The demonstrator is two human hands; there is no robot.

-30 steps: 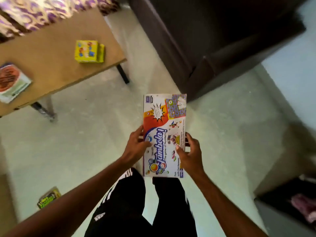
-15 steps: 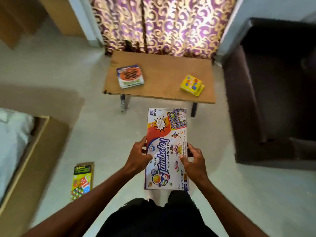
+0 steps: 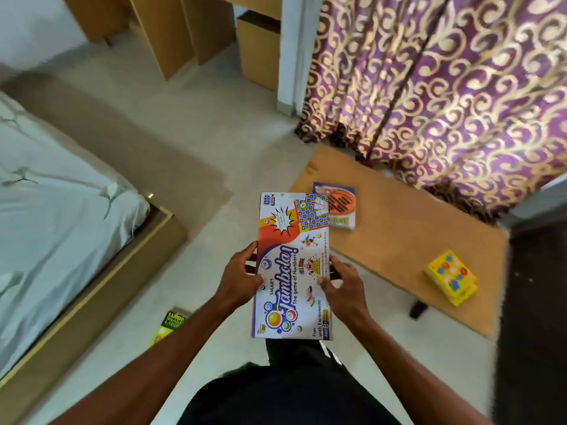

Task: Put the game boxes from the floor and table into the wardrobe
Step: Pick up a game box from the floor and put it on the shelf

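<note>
We hold the Tambola box [image 3: 291, 265] level above the floor, left hand [image 3: 239, 276] and right hand [image 3: 343, 286] clamped on its long edges, and should keep both grips firm while carrying it toward the wooden wardrobe [image 3: 171, 32] far left.

The Tambola box [image 3: 293, 265] is printed cardboard with a slight sheen. The table [image 3: 399, 237] top looks like matt brown board, perhaps laminate; blur hides its grain. The curtain [image 3: 445, 93] is woven cloth, purple with shiny gold swirls. The bed frame [image 3: 101, 289] is smooth wood veneer, its sheet [image 3: 52, 216] soft matt cloth. The floor [image 3: 196, 133] is pale, smooth and dull.
</note>
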